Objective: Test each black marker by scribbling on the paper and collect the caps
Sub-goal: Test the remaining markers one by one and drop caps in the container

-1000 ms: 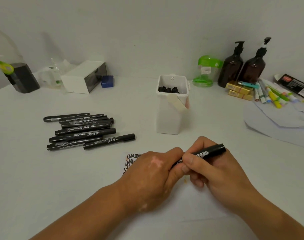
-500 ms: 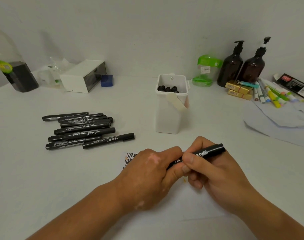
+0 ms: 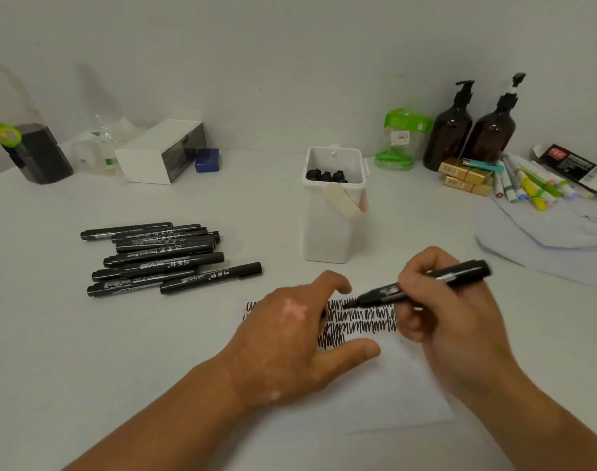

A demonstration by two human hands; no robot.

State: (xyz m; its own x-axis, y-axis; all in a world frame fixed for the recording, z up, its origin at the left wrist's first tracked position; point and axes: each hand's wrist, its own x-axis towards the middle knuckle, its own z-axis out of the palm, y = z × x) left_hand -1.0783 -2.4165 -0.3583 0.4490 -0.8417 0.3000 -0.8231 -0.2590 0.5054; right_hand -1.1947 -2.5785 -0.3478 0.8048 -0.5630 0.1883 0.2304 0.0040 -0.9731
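Marker (image 3: 460, 271), uncapped, gripped in right hand (image 3: 439, 311) with tip on scribbled paper (image 3: 392, 385); left hand (image 3: 290, 334) rests on same sheet, grasp not discernible.

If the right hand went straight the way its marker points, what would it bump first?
Probably the left hand: the marker in the right hand points left across the paper, tip close to those fingers. Depth is unclear.

Black markers (image 3: 161, 260), white paper (image 3: 392, 385) with black zigzag scribbles (image 3: 361, 322), amber bottles (image 3: 450, 137)
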